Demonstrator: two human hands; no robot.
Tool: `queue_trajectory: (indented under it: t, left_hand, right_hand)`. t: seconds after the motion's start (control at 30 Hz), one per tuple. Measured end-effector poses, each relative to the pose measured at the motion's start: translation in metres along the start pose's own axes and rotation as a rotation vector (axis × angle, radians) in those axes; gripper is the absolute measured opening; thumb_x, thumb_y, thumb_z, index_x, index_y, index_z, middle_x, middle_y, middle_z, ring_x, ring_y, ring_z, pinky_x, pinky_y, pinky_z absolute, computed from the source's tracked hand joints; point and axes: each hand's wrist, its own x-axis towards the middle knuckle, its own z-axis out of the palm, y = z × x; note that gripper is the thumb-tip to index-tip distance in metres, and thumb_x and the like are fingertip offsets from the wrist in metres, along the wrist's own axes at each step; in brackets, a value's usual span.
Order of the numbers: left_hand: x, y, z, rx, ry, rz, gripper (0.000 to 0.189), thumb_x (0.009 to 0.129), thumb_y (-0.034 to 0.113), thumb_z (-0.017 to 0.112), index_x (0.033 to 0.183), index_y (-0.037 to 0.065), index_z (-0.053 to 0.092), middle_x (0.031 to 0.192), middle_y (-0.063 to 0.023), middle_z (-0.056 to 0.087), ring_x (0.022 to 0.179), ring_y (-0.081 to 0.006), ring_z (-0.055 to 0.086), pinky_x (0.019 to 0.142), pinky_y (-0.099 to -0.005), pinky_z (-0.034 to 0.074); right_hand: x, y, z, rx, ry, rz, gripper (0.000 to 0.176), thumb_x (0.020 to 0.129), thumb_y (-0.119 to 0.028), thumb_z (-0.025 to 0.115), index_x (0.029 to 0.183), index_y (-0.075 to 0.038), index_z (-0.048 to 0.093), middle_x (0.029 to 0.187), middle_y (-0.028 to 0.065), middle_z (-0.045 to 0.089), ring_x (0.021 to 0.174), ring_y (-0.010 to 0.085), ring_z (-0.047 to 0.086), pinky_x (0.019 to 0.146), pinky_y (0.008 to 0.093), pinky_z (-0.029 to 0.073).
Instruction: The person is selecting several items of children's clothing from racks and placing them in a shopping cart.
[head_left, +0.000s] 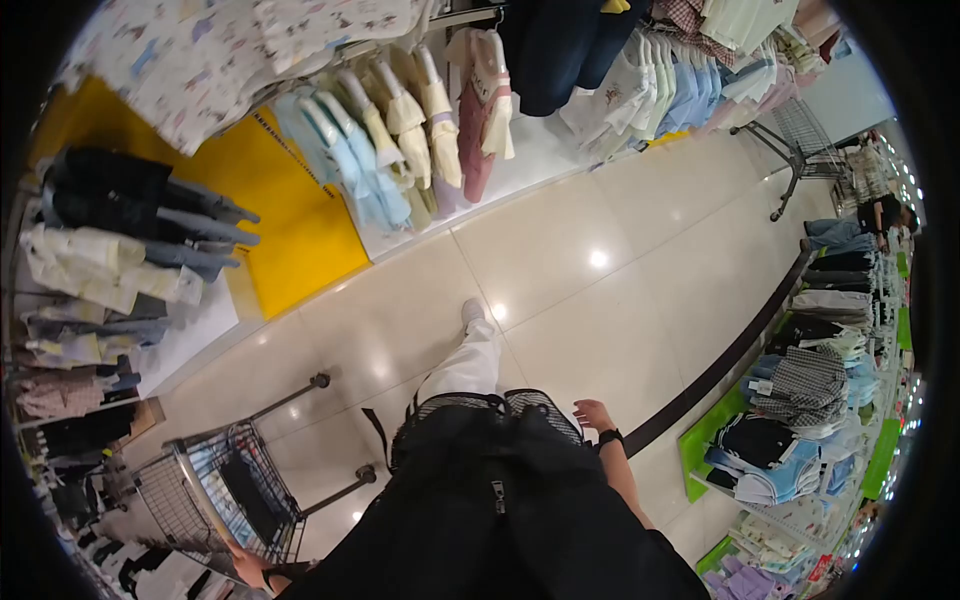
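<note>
At the lower left, my left hand (pixel 250 567) is closed round the handle of a wire shopping cart (pixel 215 505); a dark band is on that wrist. My right hand (pixel 594 415) hangs free at my right side with its fingers apart and nothing in them, a black watch on its wrist. Between the hands, a black bag with mesh pockets (pixel 545 408) covers my front. Below it one leg in white trousers (pixel 468 365) and a light shoe show on the tiled floor.
Racks of hanging children's clothes (pixel 375 150) stand ahead on a white and yellow platform (pixel 300 240). More clothes racks (pixel 800 390) line the right, beside a dark floor strip (pixel 690 405). Another cart (pixel 795 145) and a person (pixel 880 215) are at the upper right.
</note>
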Motion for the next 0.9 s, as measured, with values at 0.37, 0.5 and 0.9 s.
queue_trajectory:
  t: [0.37,0.5,0.9]
  left_hand:
    - [-0.058,0.099,-0.015,0.074,0.0,-0.094,0.07,0.082,0.06,0.02,0.086,0.005,0.063,0.081,-0.0173,0.061,0.074,-0.0368,0.056,0.064,-0.0467,0.044]
    - [-0.075,0.127,-0.024,0.076,0.003,-0.118,0.07,0.082,0.06,0.02,0.086,0.005,0.063,0.081,-0.0174,0.061,0.074,-0.0369,0.056,0.064,-0.0468,0.044]
    - [-0.159,0.228,-0.057,0.035,0.02,-0.077,0.069,0.083,0.058,0.02,0.086,0.004,0.063,0.081,-0.0177,0.061,0.074,-0.0371,0.056,0.064,-0.047,0.044]
  right_hand:
    - [0.015,-0.144,-0.149,-0.094,0.349,-0.128,0.025,0.08,-0.017,0.042,0.099,-0.007,0.056,0.078,0.0083,0.062,0.066,0.0168,0.06,0.057,0.0297,0.045]
    - [0.035,-0.169,-0.159,-0.15,0.251,-0.058,0.025,0.081,-0.018,0.042,0.1,-0.009,0.055,0.081,0.008,0.062,0.07,0.0182,0.061,0.06,0.0307,0.045]
    - [0.084,-0.181,-0.268,-0.154,0.145,-0.027,0.026,0.081,-0.02,0.044,0.101,-0.009,0.056,0.083,0.0083,0.062,0.073,0.0188,0.061,0.064,0.0316,0.045]
